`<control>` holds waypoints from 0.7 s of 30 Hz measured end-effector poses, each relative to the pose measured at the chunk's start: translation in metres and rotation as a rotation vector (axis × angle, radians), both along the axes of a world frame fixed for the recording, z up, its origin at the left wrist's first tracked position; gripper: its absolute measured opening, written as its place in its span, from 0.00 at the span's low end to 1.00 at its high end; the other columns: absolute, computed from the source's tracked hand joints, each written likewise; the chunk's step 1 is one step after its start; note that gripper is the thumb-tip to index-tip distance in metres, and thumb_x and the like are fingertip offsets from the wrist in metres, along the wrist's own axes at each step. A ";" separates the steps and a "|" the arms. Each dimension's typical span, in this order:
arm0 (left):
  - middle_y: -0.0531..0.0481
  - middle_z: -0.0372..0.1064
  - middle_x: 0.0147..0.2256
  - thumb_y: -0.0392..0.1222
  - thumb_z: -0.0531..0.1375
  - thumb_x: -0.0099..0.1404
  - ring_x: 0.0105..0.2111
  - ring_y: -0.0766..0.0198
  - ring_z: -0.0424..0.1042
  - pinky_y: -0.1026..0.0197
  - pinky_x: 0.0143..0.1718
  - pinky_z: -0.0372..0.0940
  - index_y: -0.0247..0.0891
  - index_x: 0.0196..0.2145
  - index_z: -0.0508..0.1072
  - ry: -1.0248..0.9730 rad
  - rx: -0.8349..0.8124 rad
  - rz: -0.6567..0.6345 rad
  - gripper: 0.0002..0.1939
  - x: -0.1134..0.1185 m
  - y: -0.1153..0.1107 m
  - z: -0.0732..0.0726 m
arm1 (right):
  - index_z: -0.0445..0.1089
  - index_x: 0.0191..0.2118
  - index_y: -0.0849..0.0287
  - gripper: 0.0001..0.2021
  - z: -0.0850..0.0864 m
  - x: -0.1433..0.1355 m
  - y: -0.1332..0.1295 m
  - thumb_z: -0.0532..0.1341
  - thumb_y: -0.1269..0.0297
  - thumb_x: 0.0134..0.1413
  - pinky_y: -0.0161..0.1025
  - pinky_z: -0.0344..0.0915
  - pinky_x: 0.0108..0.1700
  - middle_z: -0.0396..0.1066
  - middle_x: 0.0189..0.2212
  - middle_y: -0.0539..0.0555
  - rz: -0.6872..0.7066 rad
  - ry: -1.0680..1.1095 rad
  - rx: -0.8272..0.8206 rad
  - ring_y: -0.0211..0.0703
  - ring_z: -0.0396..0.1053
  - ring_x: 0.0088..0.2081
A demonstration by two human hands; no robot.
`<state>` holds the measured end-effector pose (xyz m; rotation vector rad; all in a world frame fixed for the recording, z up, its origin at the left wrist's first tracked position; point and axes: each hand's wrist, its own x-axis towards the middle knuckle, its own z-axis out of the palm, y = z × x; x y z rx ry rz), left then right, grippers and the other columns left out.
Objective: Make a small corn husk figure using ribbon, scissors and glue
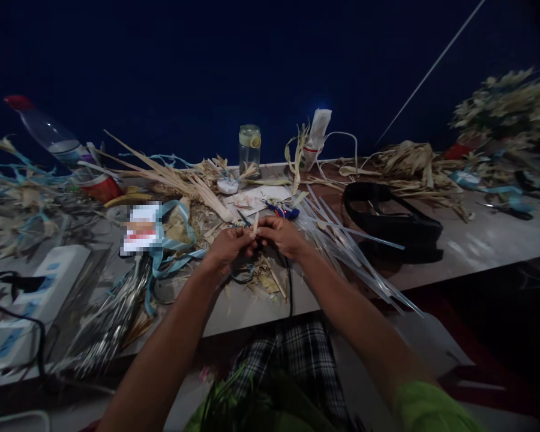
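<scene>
My left hand (227, 247) and my right hand (282, 235) meet over the middle of the table, fingertips nearly touching. Between them a small pale piece of dried husk (255, 222) stands up, pinched by the fingers of both. A dark pointed blade (243, 217) shows just behind my left fingers; its other end is hidden. Right behind my right hand lies a blue glue gun (283, 210) with a small red light. Husk scraps (270, 282) litter the table below my hands, with a dark cord running to the front edge.
Clear plastic sticks (355, 258) and a black strap (391, 222) lie to the right. Leftward are blue ribbon (155, 264), a bundle of wires (110, 318) and a white power strip (40, 300). A bottle (249, 147) and a paper cup (309, 156) stand at the back.
</scene>
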<state>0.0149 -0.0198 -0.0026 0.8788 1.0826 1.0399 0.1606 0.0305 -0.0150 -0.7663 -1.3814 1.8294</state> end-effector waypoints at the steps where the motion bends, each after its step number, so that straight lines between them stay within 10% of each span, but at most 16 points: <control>1: 0.54 0.65 0.19 0.46 0.67 0.44 0.15 0.75 0.59 0.70 0.17 0.52 0.32 0.22 0.68 0.002 0.002 0.004 0.16 0.000 0.000 0.000 | 0.67 0.29 0.61 0.11 0.001 -0.001 -0.001 0.65 0.63 0.38 0.29 0.57 0.23 0.67 0.24 0.47 -0.005 -0.001 0.003 0.29 0.62 0.22; 21: 0.50 0.69 0.24 0.47 0.65 0.48 0.19 0.73 0.64 0.69 0.22 0.58 0.30 0.26 0.71 -0.093 0.000 -0.044 0.15 0.003 -0.003 0.006 | 0.62 0.26 0.59 0.04 0.005 -0.003 -0.005 0.59 0.66 0.43 0.30 0.56 0.23 0.61 0.16 0.43 -0.033 0.012 0.067 0.30 0.59 0.18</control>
